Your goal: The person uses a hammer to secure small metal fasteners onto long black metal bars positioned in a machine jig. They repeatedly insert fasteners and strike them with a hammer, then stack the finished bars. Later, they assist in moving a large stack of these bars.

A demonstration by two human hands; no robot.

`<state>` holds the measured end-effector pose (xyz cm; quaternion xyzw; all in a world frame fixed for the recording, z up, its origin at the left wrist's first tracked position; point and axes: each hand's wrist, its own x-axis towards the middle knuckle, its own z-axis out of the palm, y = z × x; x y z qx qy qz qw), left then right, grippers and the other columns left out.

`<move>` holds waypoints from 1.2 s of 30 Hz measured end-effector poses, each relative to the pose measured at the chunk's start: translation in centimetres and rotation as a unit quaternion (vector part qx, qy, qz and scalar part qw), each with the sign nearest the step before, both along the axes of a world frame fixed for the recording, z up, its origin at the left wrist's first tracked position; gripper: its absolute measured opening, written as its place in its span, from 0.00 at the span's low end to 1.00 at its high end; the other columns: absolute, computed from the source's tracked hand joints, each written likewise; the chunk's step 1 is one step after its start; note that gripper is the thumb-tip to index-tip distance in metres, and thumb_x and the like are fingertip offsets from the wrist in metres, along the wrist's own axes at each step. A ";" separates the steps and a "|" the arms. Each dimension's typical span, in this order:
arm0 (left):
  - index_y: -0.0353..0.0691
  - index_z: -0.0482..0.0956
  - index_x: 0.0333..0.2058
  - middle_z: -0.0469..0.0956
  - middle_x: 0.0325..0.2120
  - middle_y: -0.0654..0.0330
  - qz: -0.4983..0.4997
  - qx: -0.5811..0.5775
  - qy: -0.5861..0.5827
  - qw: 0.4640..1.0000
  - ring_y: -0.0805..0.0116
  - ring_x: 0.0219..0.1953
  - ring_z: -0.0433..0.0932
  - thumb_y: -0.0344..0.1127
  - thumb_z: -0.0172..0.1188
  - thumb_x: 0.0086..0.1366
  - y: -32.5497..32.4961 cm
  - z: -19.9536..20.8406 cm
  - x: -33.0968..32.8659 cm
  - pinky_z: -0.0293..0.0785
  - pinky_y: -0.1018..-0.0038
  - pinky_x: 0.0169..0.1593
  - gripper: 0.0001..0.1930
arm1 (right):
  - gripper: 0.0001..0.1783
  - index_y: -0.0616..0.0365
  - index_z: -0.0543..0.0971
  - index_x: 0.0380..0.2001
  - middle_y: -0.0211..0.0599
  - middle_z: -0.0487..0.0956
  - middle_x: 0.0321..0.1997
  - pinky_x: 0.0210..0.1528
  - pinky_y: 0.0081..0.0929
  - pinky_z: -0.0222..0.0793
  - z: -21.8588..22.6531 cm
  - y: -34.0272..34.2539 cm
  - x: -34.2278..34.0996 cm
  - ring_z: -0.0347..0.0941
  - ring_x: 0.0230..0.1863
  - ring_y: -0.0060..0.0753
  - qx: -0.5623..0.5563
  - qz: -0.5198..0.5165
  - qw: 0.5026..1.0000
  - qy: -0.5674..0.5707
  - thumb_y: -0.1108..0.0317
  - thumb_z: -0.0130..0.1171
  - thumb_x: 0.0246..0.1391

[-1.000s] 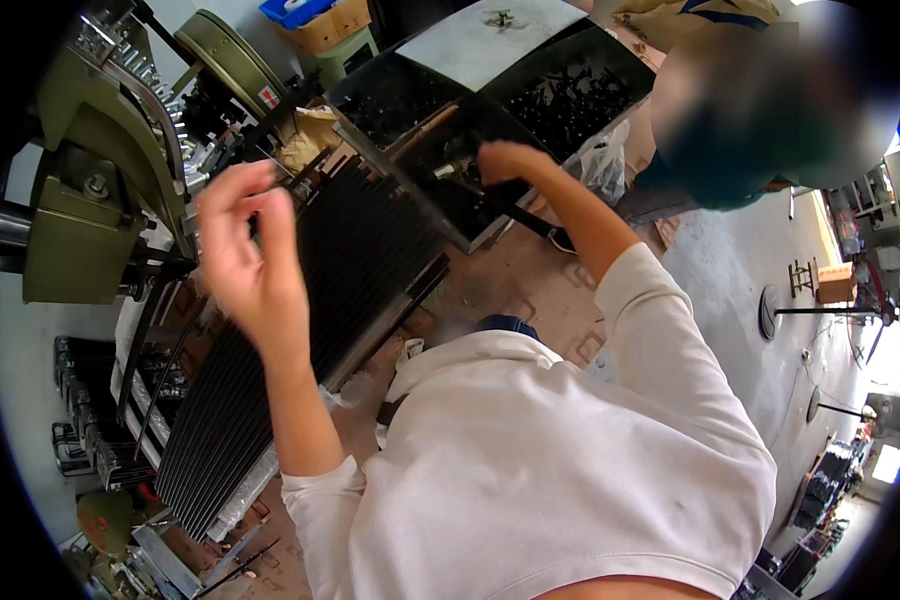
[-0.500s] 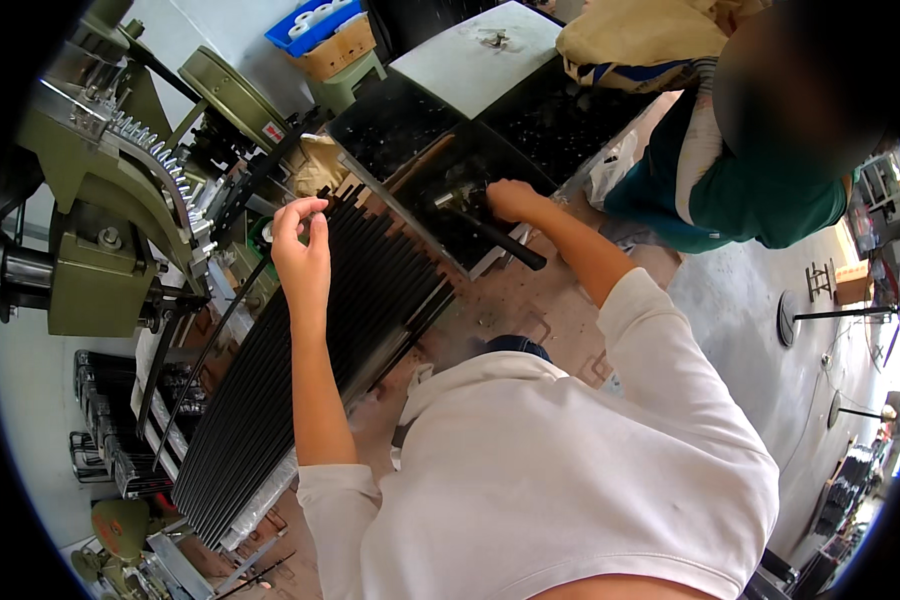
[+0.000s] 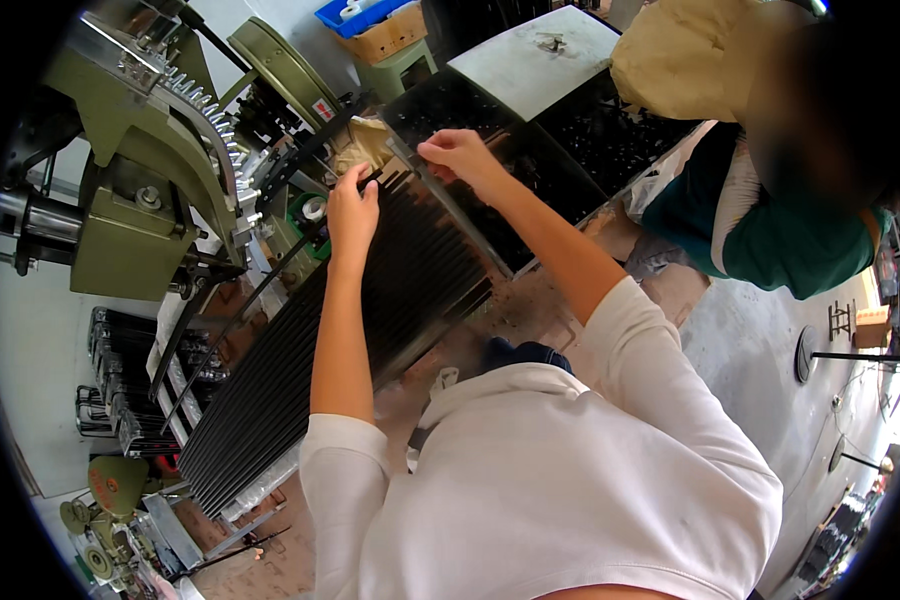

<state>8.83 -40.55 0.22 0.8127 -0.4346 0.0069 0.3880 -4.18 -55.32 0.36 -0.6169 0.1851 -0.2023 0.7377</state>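
My left hand [image 3: 353, 218] hovers over the far ends of a stack of long black rods [image 3: 300, 350], with its fingers loosely curled and a small gap between thumb and forefinger. Nothing shows in it. A single black rod [image 3: 205, 370] runs beside the stack, and its far part passes behind that hand. My right hand [image 3: 462, 162] is above the near left edge of a dark table [image 3: 460, 110], fingers closed together. Whether it holds something small is hidden.
A large green machine [image 3: 130, 235] with a row of springs stands at the left. On the right, a person in a green top [image 3: 800, 240] is close by the table. A light board [image 3: 535, 65] lies on its far part. Behind stands a stool with a cardboard box [image 3: 385, 35].
My right hand has moved left, from beside a black-handled tool over the table to near my left hand. That tool is now out of sight. The view has shifted.
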 end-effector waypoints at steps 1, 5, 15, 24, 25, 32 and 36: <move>0.34 0.73 0.42 0.76 0.38 0.49 -0.013 -0.017 0.016 1.000 0.54 0.43 0.74 0.26 0.55 0.54 -0.5 0.1 -0.2 0.69 0.69 0.45 0.14 | 0.11 0.62 0.75 0.26 0.32 0.75 0.23 0.23 0.16 0.64 -0.8 -0.1 1.0 0.68 0.20 0.20 0.021 -0.011 1.000 -0.007 0.63 0.56 0.51; 0.34 0.74 0.39 0.77 0.34 0.53 -0.054 -0.130 0.056 0.988 0.61 0.37 0.77 0.24 0.54 0.55 -1.4 0.8 -1.6 0.70 0.72 0.42 0.12 | 0.14 0.58 0.75 0.25 0.27 0.73 0.24 0.29 0.19 0.62 -0.6 0.6 3.3 0.67 0.25 0.19 0.191 0.030 0.981 -0.014 0.57 0.57 0.51; 0.33 0.74 0.36 0.72 0.31 0.63 -0.069 -0.206 0.180 0.959 0.76 0.30 0.73 0.32 0.55 0.60 -1.7 1.4 -1.5 0.69 0.81 0.37 0.09 | 0.06 0.59 0.75 0.33 0.29 0.71 0.28 0.29 0.16 0.64 0.6 1.5 3.4 0.67 0.27 0.19 0.172 0.085 0.979 0.066 0.69 0.52 0.53; 0.36 0.69 0.44 0.75 0.34 0.62 -0.151 -0.138 0.551 0.809 0.75 0.33 0.74 0.36 0.51 0.63 -0.9 3.2 0.9 0.73 0.80 0.38 0.13 | 0.15 0.60 0.77 0.39 0.37 0.72 0.27 0.26 0.20 0.66 3.1 1.3 3.5 0.69 0.25 0.23 -0.289 0.074 0.950 -0.096 0.76 0.56 0.43; 0.36 0.69 0.44 0.75 0.34 0.62 -0.133 -0.144 0.553 0.810 0.75 0.33 0.74 0.36 0.51 0.63 -1.0 3.3 1.2 0.72 0.80 0.38 0.13 | 0.14 0.61 0.77 0.37 0.37 0.73 0.26 0.26 0.21 0.66 3.2 1.3 3.8 0.69 0.25 0.23 -0.285 0.064 0.951 -0.100 0.75 0.57 0.43; 0.34 0.74 0.41 0.78 0.32 0.58 -0.065 0.026 0.067 0.995 0.71 0.35 0.76 0.29 0.56 0.56 0.2 1.6 2.7 0.70 0.76 0.41 0.13 | 0.12 0.63 0.77 0.31 0.50 0.75 0.27 0.32 0.32 0.67 -1.0 -0.3 4.9 0.73 0.31 0.47 -0.375 -0.064 0.925 -0.007 0.67 0.60 0.42; 0.36 0.76 0.41 0.79 0.34 0.55 -0.057 0.023 0.102 0.993 0.68 0.36 0.78 0.27 0.57 0.55 -0.2 -0.2 1.8 0.71 0.76 0.41 0.13 | 0.13 0.63 0.77 0.31 0.49 0.76 0.28 0.34 0.34 0.67 -2.8 -0.2 5.2 0.72 0.32 0.49 -0.377 -0.058 0.924 -0.015 0.67 0.61 0.40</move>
